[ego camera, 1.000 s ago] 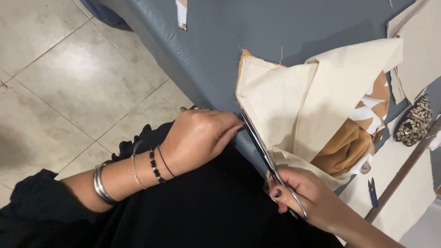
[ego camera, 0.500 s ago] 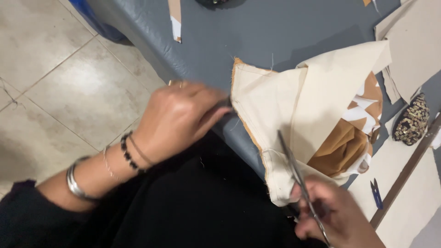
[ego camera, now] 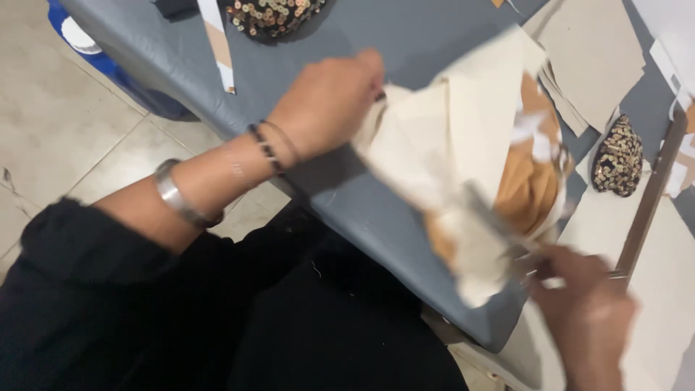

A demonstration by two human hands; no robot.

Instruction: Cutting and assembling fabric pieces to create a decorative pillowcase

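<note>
My left hand (ego camera: 329,101) grips the far left edge of a folded cream fabric piece (ego camera: 441,145) lying on the grey padded table (ego camera: 376,217). It wears thin bead bracelets and a silver bangle on the wrist. My right hand (ego camera: 586,311), blurred at the lower right, holds a pair of metal scissors (ego camera: 507,224) whose blades reach into the near edge of the cream fabric. Tan fabric (ego camera: 532,181) with white scraps lies inside the cream fold.
A sequined dark patch (ego camera: 619,156) lies to the right, and another one (ego camera: 275,14) at the top. Beige card sheets (ego camera: 594,51) sit at the upper right, a paper strip (ego camera: 217,43) at the upper left. A blue bin (ego camera: 108,65) stands on the tiled floor.
My left hand has slid up the table along the fabric's left edge. My right hand with the scissors has drawn back toward the lower right. The view has shifted.
</note>
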